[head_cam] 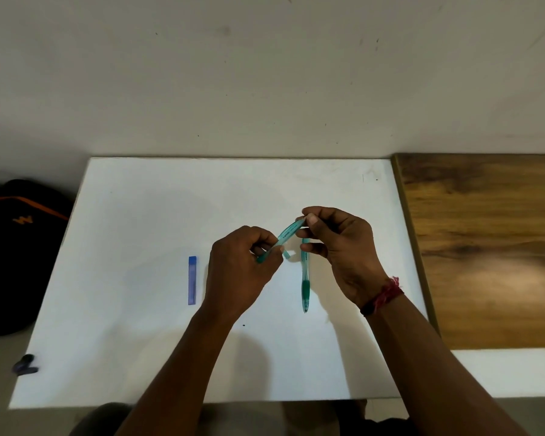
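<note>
The left hand (243, 262) and the right hand (340, 247) hold a see-through teal pencil (288, 231) between them, just above the middle of the white tabletop (139, 341). It is lifted and slanted, low end to the left and high end to the right, probably so that each end can be worked while the barrel stays in plain sight. The left grip is curled round the lower end, fingers folded over it. The right grip is a pinch of thumb and forefinger on the upper tip, with the other fingers bent loosely below; this looks like a pull or twist on the end cap, perhaps to refill the pencil.

A second pencil (305, 278) of the same colour lies flat under the right hand, pointing towards the person. A blue lead case (192, 280) lies parallel to it, left of the left hand, within easy reach.

Both forearms come up from the near edge and the wrists tilt inward. A red thread (387, 294) circles the right wrist.
</note>
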